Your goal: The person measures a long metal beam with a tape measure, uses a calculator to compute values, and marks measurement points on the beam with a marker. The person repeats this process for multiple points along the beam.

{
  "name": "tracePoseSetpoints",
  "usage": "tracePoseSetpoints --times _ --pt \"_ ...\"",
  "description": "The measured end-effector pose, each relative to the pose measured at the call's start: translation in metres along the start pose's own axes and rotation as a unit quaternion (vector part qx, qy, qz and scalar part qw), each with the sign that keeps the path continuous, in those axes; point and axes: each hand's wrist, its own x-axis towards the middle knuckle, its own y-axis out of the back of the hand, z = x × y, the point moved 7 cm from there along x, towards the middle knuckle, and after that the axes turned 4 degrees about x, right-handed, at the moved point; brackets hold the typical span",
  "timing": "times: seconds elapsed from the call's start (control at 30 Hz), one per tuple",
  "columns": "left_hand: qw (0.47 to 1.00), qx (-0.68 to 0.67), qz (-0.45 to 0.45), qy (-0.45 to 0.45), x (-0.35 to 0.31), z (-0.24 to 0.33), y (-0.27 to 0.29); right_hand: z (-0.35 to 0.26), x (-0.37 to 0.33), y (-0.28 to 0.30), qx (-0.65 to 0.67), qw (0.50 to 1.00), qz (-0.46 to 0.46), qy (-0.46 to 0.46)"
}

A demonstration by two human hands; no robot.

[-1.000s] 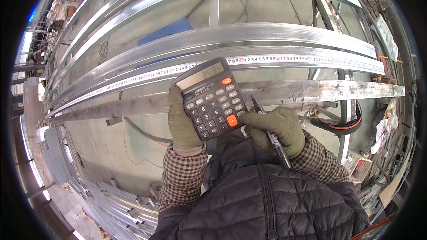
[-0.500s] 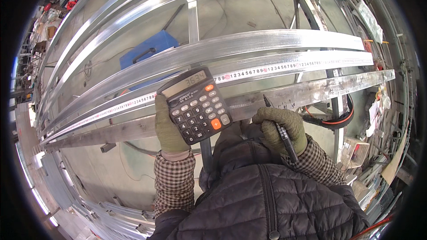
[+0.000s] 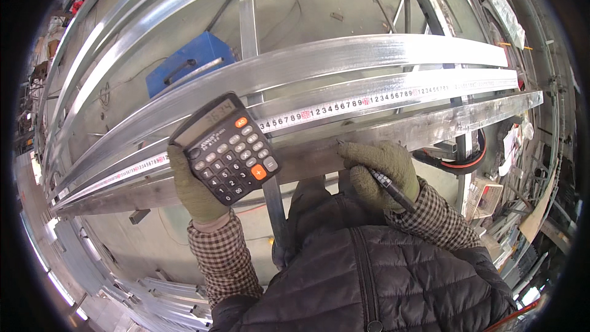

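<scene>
A black calculator (image 3: 236,154) with grey and orange keys is in my left hand (image 3: 192,187), which wears an olive knitted glove and grips its left edge. The calculator is tilted and covers part of a white measuring tape (image 3: 338,108) lying along a metal bar. My right hand (image 3: 384,169), gloved alike, is closed round a black marker pen (image 3: 393,190), whose back end sticks out toward the wrist. That hand is over the nearest metal bar (image 3: 424,132), which has dark marks on it. Whether the pen tip touches the bar I cannot tell.
Long shiny metal bars (image 3: 344,52) run across in front of me, over a crosspiece (image 3: 247,21). Beyond them a blue case (image 3: 190,61) with a dark handle stands on the floor. A black and orange strap (image 3: 458,165) hangs at the right, above a pale crate (image 3: 483,201).
My left hand has moved left with the calculator, which has tilted further. My right hand has shifted slightly left, with the pen turned so its tip no longer shows plainly.
</scene>
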Motion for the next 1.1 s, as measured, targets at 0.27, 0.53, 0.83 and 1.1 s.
tracePoseSetpoints --times 0.27,0.53,0.83,1.1 --pt "0.997 0.028 0.069 -0.002 -0.001 -0.006 0.021 0.009 0.020 0.005 0.009 0.996 0.087 0.034" --pt "0.995 0.065 0.077 -0.022 -0.003 -0.004 0.026 0.019 0.040 0.013 -0.036 0.990 0.136 -0.010" --pt "0.993 0.042 0.103 -0.038 -0.003 -0.004 0.045 0.026 0.042 0.012 -0.076 0.990 0.119 -0.025" --pt "0.998 0.035 0.039 -0.042 0.000 -0.001 0.045 0.028 0.046 0.010 -0.093 0.992 0.087 -0.005"
